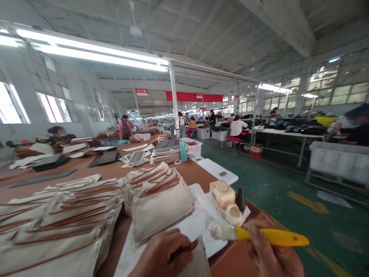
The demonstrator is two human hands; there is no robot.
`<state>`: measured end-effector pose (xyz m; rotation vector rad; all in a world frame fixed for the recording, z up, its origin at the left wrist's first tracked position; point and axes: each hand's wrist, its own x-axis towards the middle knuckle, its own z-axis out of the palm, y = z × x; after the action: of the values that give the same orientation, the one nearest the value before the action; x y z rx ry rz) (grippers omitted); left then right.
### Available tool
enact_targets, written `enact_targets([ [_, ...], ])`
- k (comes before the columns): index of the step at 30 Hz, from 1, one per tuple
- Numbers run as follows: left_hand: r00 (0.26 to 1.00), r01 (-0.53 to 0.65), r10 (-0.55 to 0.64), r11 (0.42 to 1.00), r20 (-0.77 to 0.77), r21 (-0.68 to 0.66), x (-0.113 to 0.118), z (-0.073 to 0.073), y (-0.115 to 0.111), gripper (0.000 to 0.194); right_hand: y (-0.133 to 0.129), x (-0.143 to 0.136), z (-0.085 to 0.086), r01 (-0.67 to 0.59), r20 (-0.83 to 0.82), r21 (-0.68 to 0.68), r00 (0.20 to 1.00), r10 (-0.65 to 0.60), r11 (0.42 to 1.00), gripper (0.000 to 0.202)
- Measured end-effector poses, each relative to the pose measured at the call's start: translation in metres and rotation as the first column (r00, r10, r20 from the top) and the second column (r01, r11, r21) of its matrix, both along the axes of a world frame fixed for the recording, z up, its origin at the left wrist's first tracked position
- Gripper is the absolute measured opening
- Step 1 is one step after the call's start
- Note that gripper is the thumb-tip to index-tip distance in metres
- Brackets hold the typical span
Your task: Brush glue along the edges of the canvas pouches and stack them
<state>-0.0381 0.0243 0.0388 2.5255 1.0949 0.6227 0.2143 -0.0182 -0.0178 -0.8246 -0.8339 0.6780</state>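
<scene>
My right hand (266, 246) grips the yellow handle of a brush (271, 236), whose pale, coated bristles point left over a white board (135, 252). At the bottom centre my left hand (165, 254) is closed on the brown edge of a cream fabric piece (197, 259); the lower part of that piece leaves the frame. Just beyond the brush lies a stained, cream plastic container (222, 196), beside a dark cone-shaped object (240, 199). A cream pouch (163, 207) leans at the front of a stack on the board.
Rows of cream pouches with brown edging (77, 215) cover the left of the brown table. Farther back are stacked flat panels (165, 156), a turquoise bottle (183, 152) and a tape roll (178, 162). A white bin (340, 161) stands right; several people work beyond.
</scene>
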Motion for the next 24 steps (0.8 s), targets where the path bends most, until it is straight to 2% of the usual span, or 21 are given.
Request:
enact_targets([
  [2, 0.995, 0.069, -0.056, 0.981, -0.080, 0.180, -0.001, 0.004, -0.004, 0.019, -0.001, 0.007, 0.007, -0.053, -0.086, 0.004, 0.995, 0.054, 0.999, 0.027],
  [3, 0.988, 0.115, -0.080, 0.951, -0.130, 0.288, -0.001, 0.004, -0.007, 0.019, -0.003, 0.008, 0.012, -0.060, -0.123, 0.009, 0.991, 0.061, 0.998, 0.027],
  [5, 0.969, 0.200, -0.097, 0.850, -0.229, 0.487, -0.001, 0.005, -0.011, 0.021, -0.006, 0.007, 0.026, -0.057, -0.176, 0.003, 0.983, 0.057, 0.998, 0.028],
  [7, 0.950, 0.260, -0.091, 0.760, -0.299, 0.596, 0.000, 0.007, -0.016, 0.022, -0.009, 0.003, 0.040, -0.030, -0.199, -0.018, 0.980, 0.026, 0.999, 0.030],
  [9, 0.942, 0.294, -0.106, 0.719, -0.318, 0.630, 0.002, 0.012, -0.021, 0.022, -0.010, -0.001, 0.051, -0.009, -0.187, -0.041, 0.982, 0.001, 0.999, 0.029],
  [12, 0.945, 0.307, -0.147, 0.707, -0.293, 0.637, 0.004, 0.022, -0.027, 0.020, -0.011, -0.008, 0.055, -0.027, -0.096, -0.007, 0.995, 0.027, 1.000, 0.023],
  [15, 0.941, 0.320, -0.154, 0.687, -0.300, 0.652, 0.005, 0.028, -0.028, 0.019, -0.011, -0.012, 0.047, -0.141, 0.159, 0.078, 0.979, 0.127, 0.987, 0.015],
  [17, 0.940, 0.323, -0.143, 0.660, -0.309, 0.678, 0.005, 0.028, -0.028, 0.020, -0.012, -0.011, 0.042, -0.199, 0.383, 0.086, 0.911, 0.152, 0.976, 0.011],
  [20, 0.943, 0.322, -0.145, 0.632, -0.300, 0.705, 0.003, 0.023, -0.024, 0.021, -0.015, -0.007, 0.042, -0.134, 0.568, 0.148, 0.822, 0.027, 0.980, 0.011],
  [22, 0.943, 0.326, -0.163, 0.635, -0.291, 0.701, 0.003, 0.020, -0.023, 0.021, -0.017, -0.005, 0.047, -0.073, 0.561, 0.219, 0.825, -0.064, 0.973, 0.011],
  [24, 0.943, 0.325, -0.168, 0.641, -0.287, 0.696, 0.003, 0.020, -0.022, 0.024, -0.019, -0.008, 0.050, -0.079, 0.528, 0.224, 0.848, -0.053, 0.972, 0.011],
])
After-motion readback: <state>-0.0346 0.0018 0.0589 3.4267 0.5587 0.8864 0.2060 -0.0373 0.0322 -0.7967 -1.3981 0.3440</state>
